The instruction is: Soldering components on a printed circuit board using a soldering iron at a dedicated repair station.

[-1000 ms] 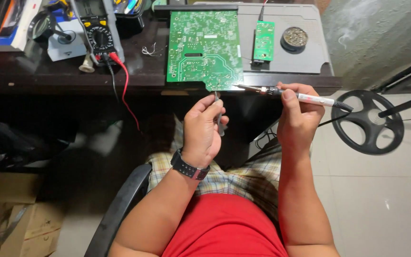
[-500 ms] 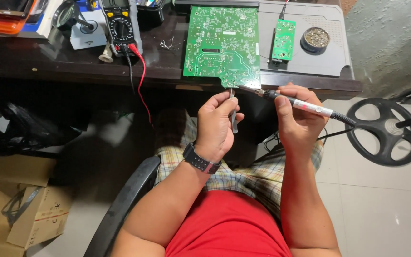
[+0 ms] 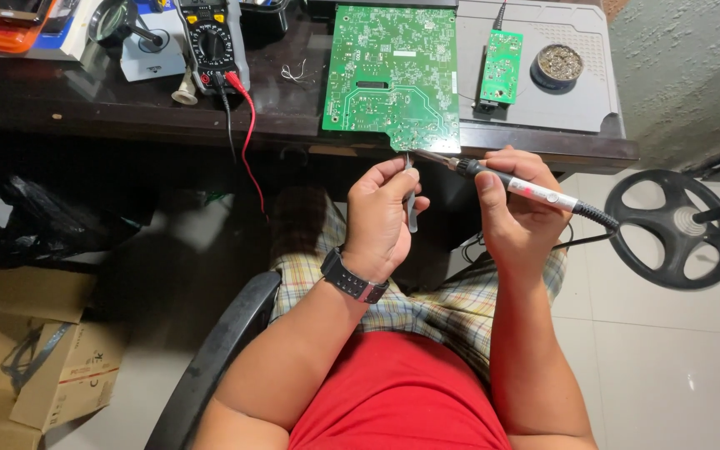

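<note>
I see open air below the desk edge [image 3: 210, 137] for both hands; big circuit board [image 3: 393, 75] overhangs above, multimeter leads [image 3: 247, 142] dangle left, armrest [image 3: 218, 350] low.

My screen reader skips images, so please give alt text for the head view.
Left hand holds tweezers and right hand a soldering iron, both meeting at the near edge of a green board on a dark desk. A multimeter sits farther left.
</note>
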